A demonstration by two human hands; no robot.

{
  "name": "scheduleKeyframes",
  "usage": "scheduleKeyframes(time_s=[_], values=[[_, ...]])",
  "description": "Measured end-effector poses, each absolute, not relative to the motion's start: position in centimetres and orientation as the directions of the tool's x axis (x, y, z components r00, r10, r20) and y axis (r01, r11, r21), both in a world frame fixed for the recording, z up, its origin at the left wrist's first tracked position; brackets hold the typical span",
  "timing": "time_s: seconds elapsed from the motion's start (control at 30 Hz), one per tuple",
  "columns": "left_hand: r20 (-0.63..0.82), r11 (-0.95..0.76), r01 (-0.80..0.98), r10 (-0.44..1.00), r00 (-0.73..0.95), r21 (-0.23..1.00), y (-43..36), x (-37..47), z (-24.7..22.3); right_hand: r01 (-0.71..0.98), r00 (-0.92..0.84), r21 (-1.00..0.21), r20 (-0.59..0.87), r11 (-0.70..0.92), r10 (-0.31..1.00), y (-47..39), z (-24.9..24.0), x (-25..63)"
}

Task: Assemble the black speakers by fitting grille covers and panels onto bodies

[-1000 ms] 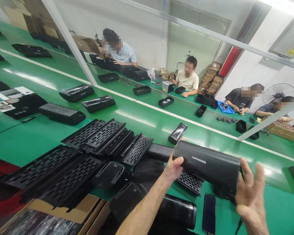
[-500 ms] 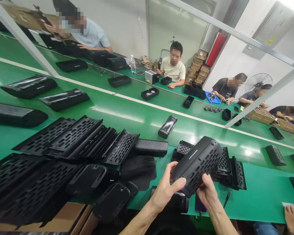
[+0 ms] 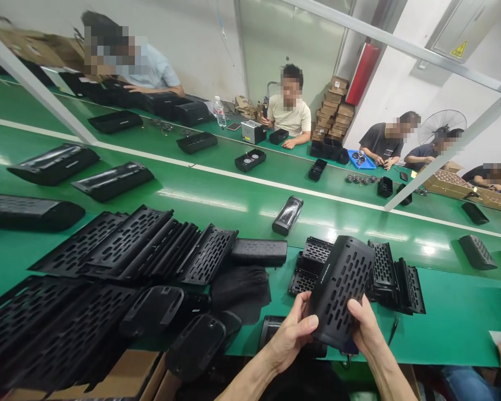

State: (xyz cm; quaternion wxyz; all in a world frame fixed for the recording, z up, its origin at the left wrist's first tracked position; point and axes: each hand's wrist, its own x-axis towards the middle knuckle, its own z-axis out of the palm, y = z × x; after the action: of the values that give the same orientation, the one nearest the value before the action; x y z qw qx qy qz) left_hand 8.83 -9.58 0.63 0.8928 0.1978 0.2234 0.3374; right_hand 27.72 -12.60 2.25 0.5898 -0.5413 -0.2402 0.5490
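Slotted casing (image 3: 344, 292) (1) in 2 hands (image 3: 289, 335)

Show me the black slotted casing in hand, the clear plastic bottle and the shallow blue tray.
Black slotted casing (image 3: 344, 291): head view, on slotted face.
Clear plastic bottle (image 3: 220, 113): head view, on body.
Shallow blue tray (image 3: 371, 165): head view, on right end.
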Motion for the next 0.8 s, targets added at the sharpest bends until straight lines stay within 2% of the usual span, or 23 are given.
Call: scheduleKeyframes(time_s=[0.17, 0.43, 0.6, 0.7, 0.8], values=[[-0.245, 0.725, -0.474, 0.643, 0.726, 0.499, -9.8, 8.7, -0.4, -0.368, 0.254, -0.901, -0.337, -0.232, 0.907, -12.8, 3.8, 27.4], [-0.279, 0.75, -0.477, 0.631, 0.723, 0.459, -10.8, 8.0, -1.5, -0.287, 0.337, -0.929, -0.326, -0.234, 0.883, -13.0, 4.0, 25.5], [-0.257, 0.784, -0.373, 0.542, 0.8, 0.496, -10.8, 7.5, -3.2, -0.232, 0.292, -0.941, -0.308, -0.246, 0.905, -13.0, 4.3, 26.0], [-0.307, 0.751, -0.341, 0.576, 0.758, 0.565, -9.8, 6.6, -2.7, -0.038, 0.206, -0.955, -0.294, -0.293, 0.933, -13.1, 5.3, 27.7], [-0.37, 0.617, -0.394, 0.754, 0.543, 0.681, -7.7, 5.3, -1.0, 0.363, 0.149, -0.859, -0.33, -0.362, 0.932, -13.8, 6.7, 28.8]])
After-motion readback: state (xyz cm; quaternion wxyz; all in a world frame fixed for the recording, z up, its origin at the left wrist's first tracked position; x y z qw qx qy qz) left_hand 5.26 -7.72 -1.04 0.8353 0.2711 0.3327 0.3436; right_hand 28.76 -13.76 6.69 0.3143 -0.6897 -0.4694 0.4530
